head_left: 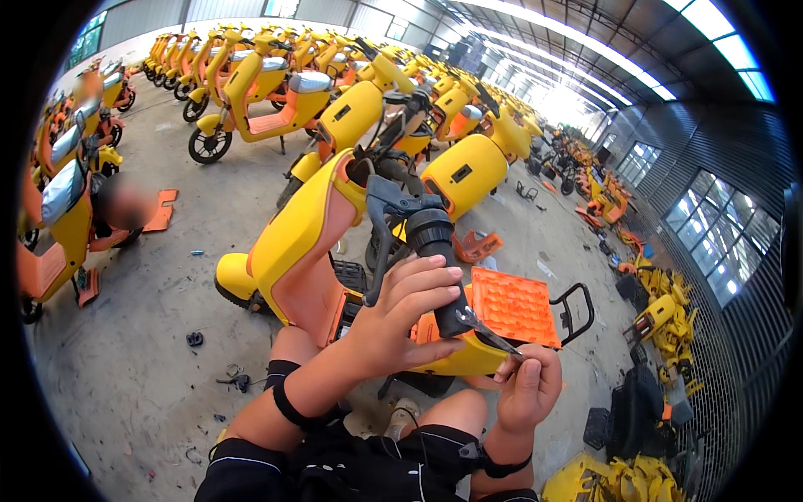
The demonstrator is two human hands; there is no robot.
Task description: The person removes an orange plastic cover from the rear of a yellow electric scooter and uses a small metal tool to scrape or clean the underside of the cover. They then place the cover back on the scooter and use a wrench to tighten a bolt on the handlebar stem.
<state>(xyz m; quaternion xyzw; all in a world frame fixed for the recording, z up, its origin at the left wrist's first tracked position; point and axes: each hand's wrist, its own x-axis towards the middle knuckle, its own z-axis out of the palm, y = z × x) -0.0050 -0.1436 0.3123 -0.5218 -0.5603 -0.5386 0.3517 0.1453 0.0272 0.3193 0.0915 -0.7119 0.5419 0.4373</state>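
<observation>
A black rubber handlebar grip [432,236] points toward me from a partly stripped yellow and orange scooter [293,213]. My left hand [397,318] is wrapped around this grip, its fingers over the top and the thumb underneath. Beside the grip hangs a black brake lever [381,259]. My right hand [531,383] pinches one end of a slim metal wrench [497,336]. The wrench's other end meets the near end of the grip; how it seats there is too small to tell. Under my hands, an orange egg-crate-like tray [514,305] lies over the scooter's rear.
Rows of yellow scooters [251,92] fill the hall behind. At far left a blurred person crouches by another scooter [63,201]. Yellow panels [611,481] and black parts [636,410] are heaped at right. Small black pieces [238,381] lie on the concrete floor.
</observation>
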